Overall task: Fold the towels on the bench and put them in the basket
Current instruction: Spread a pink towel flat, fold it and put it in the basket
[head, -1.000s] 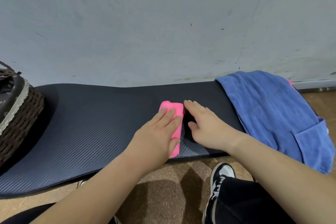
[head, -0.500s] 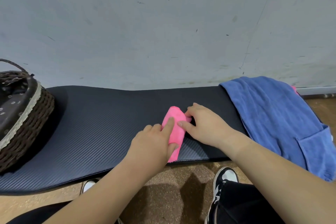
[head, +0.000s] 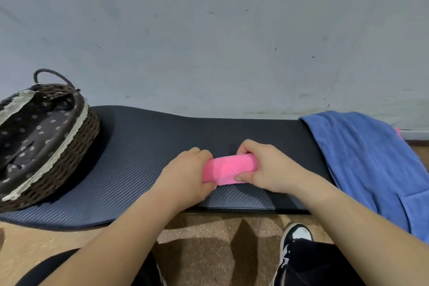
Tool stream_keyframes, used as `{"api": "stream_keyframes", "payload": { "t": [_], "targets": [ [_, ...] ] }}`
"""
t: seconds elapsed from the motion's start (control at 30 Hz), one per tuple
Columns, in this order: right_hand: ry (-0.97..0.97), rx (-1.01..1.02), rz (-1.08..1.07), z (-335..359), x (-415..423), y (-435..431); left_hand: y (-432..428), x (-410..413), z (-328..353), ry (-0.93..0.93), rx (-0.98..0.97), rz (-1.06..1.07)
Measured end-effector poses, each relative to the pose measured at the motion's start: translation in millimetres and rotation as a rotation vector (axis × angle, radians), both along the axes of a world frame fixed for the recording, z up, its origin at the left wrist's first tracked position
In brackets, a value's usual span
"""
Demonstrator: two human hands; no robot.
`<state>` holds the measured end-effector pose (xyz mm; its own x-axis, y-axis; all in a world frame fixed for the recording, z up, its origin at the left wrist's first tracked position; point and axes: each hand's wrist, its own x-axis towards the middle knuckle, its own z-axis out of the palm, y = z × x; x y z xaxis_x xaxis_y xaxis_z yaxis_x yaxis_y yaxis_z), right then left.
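Change since earlier: pink towel (head: 228, 169) now lies crosswise, long axis running 9 to 3 o'clock; half a second back it pointed 12 to 6. Both hands have gone from resting on top to gripping its ends. More of the basket shows.
Pink towel: folded into a thick, narrow bundle, low over the bench (head: 144, 158) near its front edge. Cannot tell whether it touches the pad.
Left hand (head: 185, 176): at the towel's 9 o'clock end, fingers (head: 199, 152) curled over the top, gripping it.
Right hand (head: 271, 169): at the 3 o'clock end, fingers curled over the far edge, thumb (head: 242, 177) pressed on the near edge, pinching the bundle.
Basket (head: 76, 146): dark wicker with lace-trimmed dotted lining and a loop handle. Sits on the bench at 9 o'clock from the towel, well apart.
Blue towel (head: 366, 165): unfolded, draped over the bench end at 3 o'clock, hanging past the front edge.
Pink sliver (head: 397, 132): peeks past the blue towel's far edge at 2 o'clock.
Shoe (head: 296, 238): black and white, at 5 o'clock on the brown floor (head: 204, 251).
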<state>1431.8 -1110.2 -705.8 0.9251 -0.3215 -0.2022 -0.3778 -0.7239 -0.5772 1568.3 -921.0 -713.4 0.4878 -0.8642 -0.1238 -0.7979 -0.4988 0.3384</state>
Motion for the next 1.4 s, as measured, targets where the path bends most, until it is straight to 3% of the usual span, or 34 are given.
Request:
{"api": "stream_keyframes", "payload": {
  "t": [0.13, 0.33, 0.5, 0.67, 0.9, 1.2, 1.33, 1.4],
  "targets": [
    [-0.182, 0.067, -0.011, 11.7, -2.1, 26.2, 23.3, 15.4, 21.1, 0.073, -0.171, 0.013],
    [-0.422, -0.135, 0.110, 37.1, 7.8, 75.3, 81.7, 42.9, 75.0, 0.056, -0.398, -0.026],
    [-0.372, -0.328, 0.171, 63.8, 58.0, 119.6, 144.7, 73.0, 106.1, -0.038, -0.416, 0.041],
    [-0.341, -0.240, 0.234, 92.4, 124.6, 164.2, 205.3, 126.5, 136.1, -0.148, -0.418, 0.312],
    [-0.326, -0.031, 0.262, 103.3, 192.4, 206.4, 251.6, 215.0, 128.9, -0.173, -0.226, 0.564],
    [-0.255, -0.010, 0.287, 81.5, 227.7, 195.4, 219.8, 321.7, 82.5, 0.046, 0.009, 0.403],
    [-0.241, 0.028, 0.272, 70.9, 238.9, 190.2, 196.5, 343.5, 49.9, -0.045, 0.079, 0.408],
    [-0.231, 0.049, 0.265, 66.4, 242.2, 190.0, 192.9, 340.4, 38.1, -0.241, 0.155, 0.402]
  ]
}}
